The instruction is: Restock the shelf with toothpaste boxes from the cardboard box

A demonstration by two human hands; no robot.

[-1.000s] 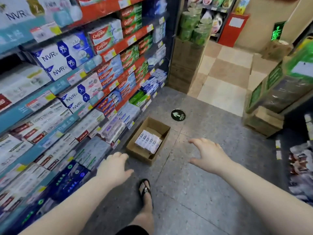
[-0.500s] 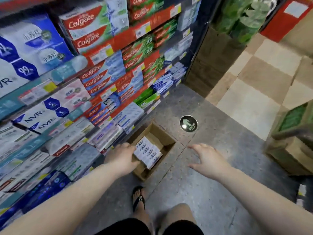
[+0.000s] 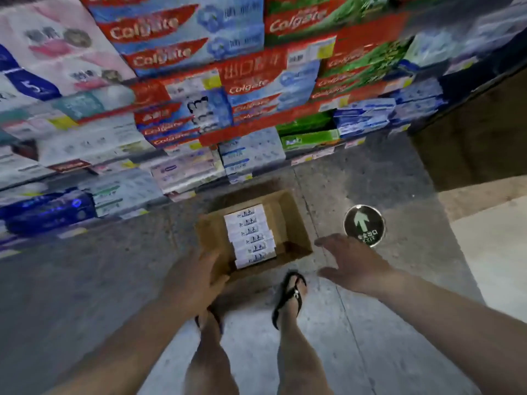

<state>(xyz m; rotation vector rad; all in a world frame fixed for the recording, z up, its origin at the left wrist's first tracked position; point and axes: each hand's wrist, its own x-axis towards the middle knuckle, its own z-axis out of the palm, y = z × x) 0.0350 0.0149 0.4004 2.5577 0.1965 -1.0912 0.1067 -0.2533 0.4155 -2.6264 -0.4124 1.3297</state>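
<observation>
An open cardboard box (image 3: 288, 212) sits on the grey floor just in front of the shelf. Inside it lies a row of several white toothpaste boxes (image 3: 251, 238). My left hand (image 3: 194, 277) hovers over the box's near left corner, fingers straight, holding nothing. My right hand (image 3: 350, 260) is spread open above the floor just right of the box, also with nothing in it. The shelf (image 3: 199, 109) fills the upper view, packed with red, blue, green and white toothpaste boxes; the picture is blurred by motion.
My two feet in black sandals (image 3: 288, 297) stand right behind the box. A round green arrow sticker (image 3: 363, 225) marks the floor to the right. Dark brown cartons (image 3: 470, 132) stand at the shelf's right end, with pale tiles beyond.
The view has swung to face the shelf and dropped closer to the floor. Both hands have come down toward the cardboard box, the left at its corner, the right beside it.
</observation>
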